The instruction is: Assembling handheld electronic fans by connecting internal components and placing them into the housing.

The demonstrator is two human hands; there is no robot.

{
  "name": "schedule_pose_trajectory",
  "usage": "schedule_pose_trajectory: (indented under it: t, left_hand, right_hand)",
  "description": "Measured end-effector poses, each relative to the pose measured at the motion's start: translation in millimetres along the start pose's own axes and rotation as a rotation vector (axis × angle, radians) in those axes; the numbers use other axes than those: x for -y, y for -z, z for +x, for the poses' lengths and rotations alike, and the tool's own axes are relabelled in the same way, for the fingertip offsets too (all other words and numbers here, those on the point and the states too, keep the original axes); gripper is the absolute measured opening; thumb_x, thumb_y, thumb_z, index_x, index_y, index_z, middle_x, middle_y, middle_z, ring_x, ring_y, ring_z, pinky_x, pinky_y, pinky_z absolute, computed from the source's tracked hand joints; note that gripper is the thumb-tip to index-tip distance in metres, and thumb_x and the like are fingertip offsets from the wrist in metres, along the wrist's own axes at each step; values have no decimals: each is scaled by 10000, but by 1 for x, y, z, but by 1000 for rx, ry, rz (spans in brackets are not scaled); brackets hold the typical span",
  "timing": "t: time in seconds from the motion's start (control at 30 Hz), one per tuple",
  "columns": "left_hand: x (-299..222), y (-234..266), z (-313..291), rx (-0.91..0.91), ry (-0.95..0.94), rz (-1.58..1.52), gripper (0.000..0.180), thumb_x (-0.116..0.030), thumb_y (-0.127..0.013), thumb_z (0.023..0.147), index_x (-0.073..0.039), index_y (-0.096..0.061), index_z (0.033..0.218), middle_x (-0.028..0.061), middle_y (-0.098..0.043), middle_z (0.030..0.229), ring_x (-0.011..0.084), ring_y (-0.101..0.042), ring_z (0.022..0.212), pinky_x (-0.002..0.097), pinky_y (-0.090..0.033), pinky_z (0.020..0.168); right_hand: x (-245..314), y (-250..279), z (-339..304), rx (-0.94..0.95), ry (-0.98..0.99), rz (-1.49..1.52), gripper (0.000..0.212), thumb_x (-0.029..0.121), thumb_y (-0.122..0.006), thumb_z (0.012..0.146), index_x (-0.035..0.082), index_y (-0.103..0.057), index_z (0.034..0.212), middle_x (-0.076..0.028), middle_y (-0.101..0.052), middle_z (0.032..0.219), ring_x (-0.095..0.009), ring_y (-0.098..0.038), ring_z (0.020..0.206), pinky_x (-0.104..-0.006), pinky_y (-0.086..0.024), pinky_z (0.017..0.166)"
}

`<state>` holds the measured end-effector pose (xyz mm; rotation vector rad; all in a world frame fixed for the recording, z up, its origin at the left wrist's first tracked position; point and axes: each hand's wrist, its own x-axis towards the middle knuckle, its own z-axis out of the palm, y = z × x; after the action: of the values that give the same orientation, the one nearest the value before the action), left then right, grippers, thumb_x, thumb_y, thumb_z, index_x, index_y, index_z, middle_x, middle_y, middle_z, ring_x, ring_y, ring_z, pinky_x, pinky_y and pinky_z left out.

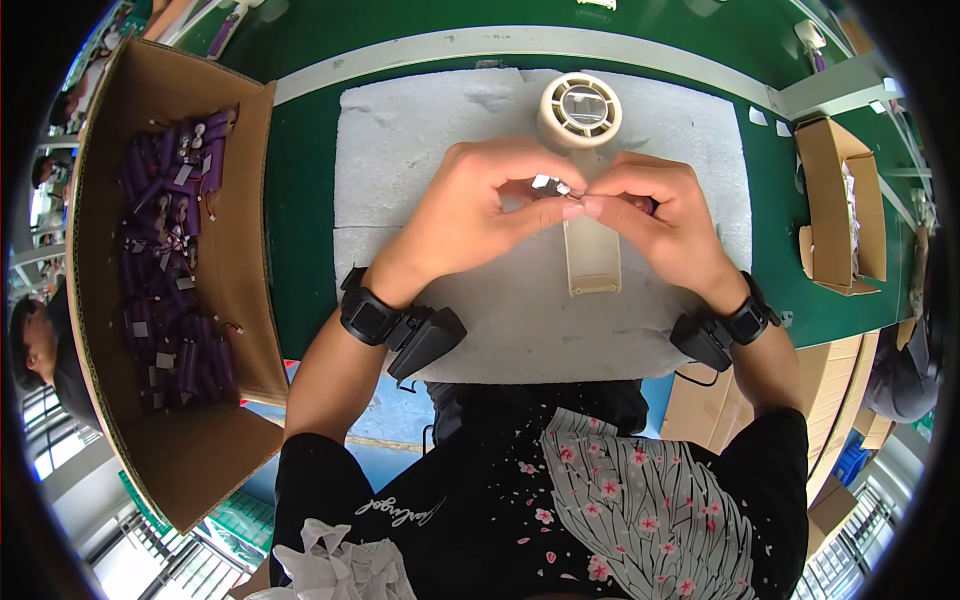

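A cream handheld fan lies on the white foam pad, with its round head away from me. Its open handle runs toward me under my hands. My left hand is closed, pinching a small dark part with white pieces between thumb and fingers. My right hand is closed too, its thumb and forefinger meeting the left fingertips. A purple sliver of what looks like a battery shows within my right hand. The fingers hide the exact point where the small parts meet.
A deep cardboard box of purple batteries with leads stands at the left. A smaller carton sits at the right on the green table. The foam pad lies before me. A pale rail crosses behind it.
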<state>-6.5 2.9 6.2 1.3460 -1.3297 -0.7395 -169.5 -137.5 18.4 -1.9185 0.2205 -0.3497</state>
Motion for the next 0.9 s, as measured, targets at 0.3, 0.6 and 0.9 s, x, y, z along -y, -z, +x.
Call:
schedule_pose_trajectory:
  t: [0.3,0.6,0.9]
  left_hand:
    - [0,-3,-1,-37,128,-154,109,-16,-688,858,13,-675,963,67,-663,843,106,-632,720,238,-528,639]
    - [2,-4,-1,-81,139,-181,106,-18,-673,864,23,-689,960,70,-684,803,80,-619,672,228,-518,608]
    - [6,-8,0,-107,155,-167,128,-102,-705,864,8,-692,928,49,-686,741,67,-622,646,220,-500,584]
  right_hand:
    - [6,-3,1,-62,62,-142,43,16,-679,833,11,-674,875,-5,-548,743,-55,-391,595,-224,-293,518]
    - [2,-4,1,-105,97,-157,67,-7,-681,820,15,-676,884,-9,-573,778,-49,-426,597,-209,-312,516]
    - [-1,-6,2,-192,267,-331,90,-15,-691,809,13,-689,894,-43,-606,808,-78,-506,597,-210,-377,503]
